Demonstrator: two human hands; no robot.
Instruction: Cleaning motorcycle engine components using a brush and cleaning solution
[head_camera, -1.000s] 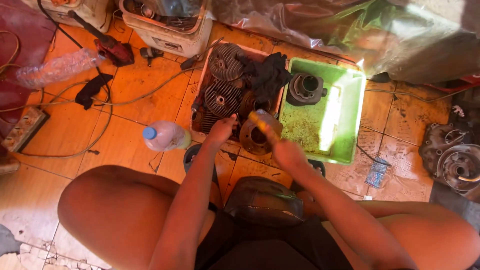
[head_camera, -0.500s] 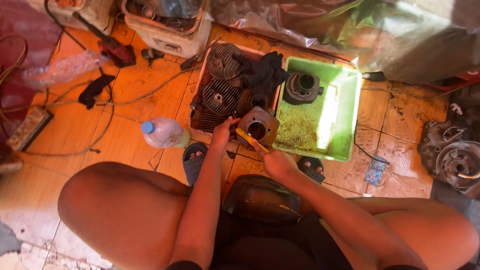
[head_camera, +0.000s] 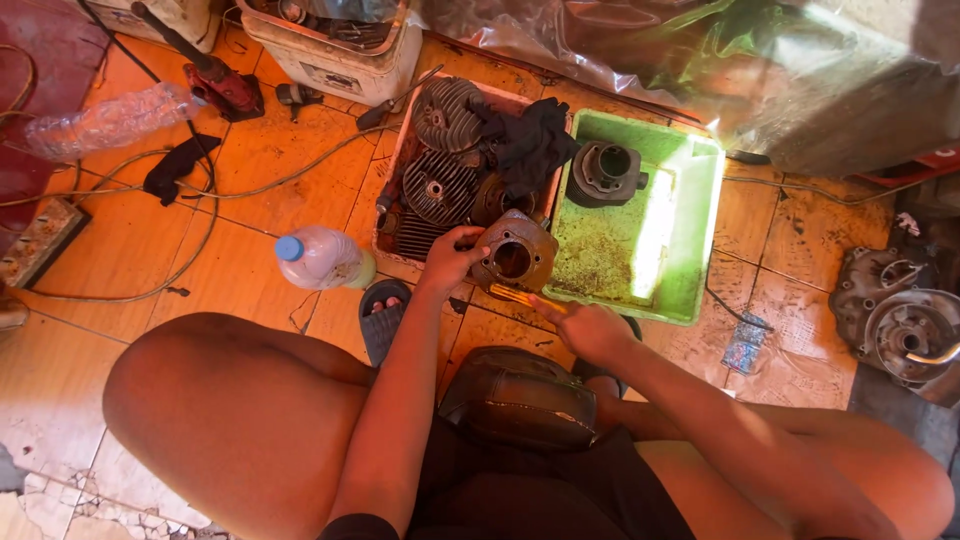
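Steadying an engine cylinder (head_camera: 514, 258) just left of the green tray (head_camera: 690, 300) — I see the left hand (head_camera: 450, 262) clamped on its side, the right hand (head_camera: 590, 328) pinching a yellow-handled tool (head_camera: 522, 298) below it. I judge cleaning underway; next needs the tip at the bore.

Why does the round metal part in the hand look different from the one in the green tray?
The brownish metal cylinder is held by the left hand over the floor; the dark grey metal cylinder sits alone in the green plastic tray. The held one looks rustier, the tray one darker. Both have a round bore.
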